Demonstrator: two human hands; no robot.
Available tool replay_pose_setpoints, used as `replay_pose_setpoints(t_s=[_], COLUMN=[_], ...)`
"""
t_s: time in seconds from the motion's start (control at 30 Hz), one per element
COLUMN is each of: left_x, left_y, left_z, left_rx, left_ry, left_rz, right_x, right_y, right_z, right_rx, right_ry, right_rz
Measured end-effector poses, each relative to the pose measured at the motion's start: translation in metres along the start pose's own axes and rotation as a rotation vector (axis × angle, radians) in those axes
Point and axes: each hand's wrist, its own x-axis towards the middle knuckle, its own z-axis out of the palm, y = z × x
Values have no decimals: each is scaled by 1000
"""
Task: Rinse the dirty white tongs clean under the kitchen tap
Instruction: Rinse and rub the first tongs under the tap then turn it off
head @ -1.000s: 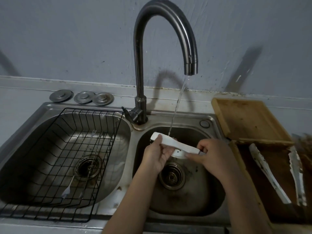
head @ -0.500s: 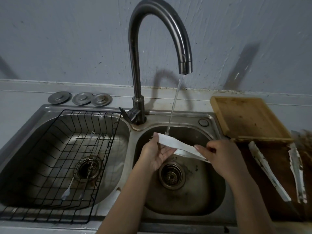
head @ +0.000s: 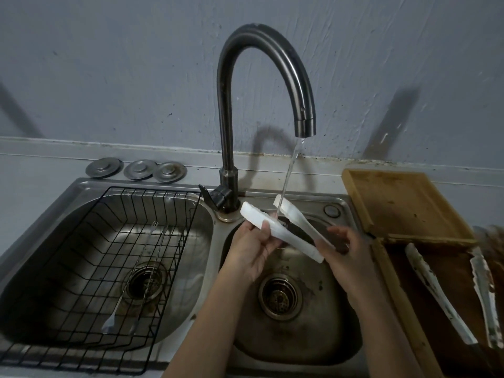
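- Right now the white tongs sit over the right-hand sink bowl, arms spread, with the tap's stream landing on the far arm's tip.
- Left hand: its grip has fingers curled round the nearer arm, pinching it partway along.
- Right hand: its grip wraps the joined end of the tongs.
- They look light and springy, likely thin plastic; wet, they will probably be slippery, so holding at the hinge end and along one arm seems sensible.
- Whether any dirt remains on the arms is hard to make out, and the joined end is hidden beneath the right fingers.
- Off to the right of that grip, another soiled pair lies in a wooden tray, partly cut off.
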Motion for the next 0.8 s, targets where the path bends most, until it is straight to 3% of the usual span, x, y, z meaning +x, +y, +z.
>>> replay_pose_setpoints(t_s=[0.1,0.17,0.3,0.57,0.67,0.8], left_x=[-2,-1,-1,5,6,14], left_y=[1,1,0,-2,1,-1], left_z=[-4,-7,-13,-10,-10,-20], left_rx=[68,118,164,129,230,587], left_ry=[-43,-40,-21,3,118,302], left_rz=[23,11,9,113,148,311], right_x=[-1,-3,0,-2,-6,-5], right_y=[-2,-3,-2,-7,-7,-4], right_z=[0,2,1,-4,-9,-14], right_rx=[-29,52,53,-243,-288,-319], right_ry=[-304,-394,-281,-106,-157,-182], right_rz=[218,253,211,-45,-89,-66])
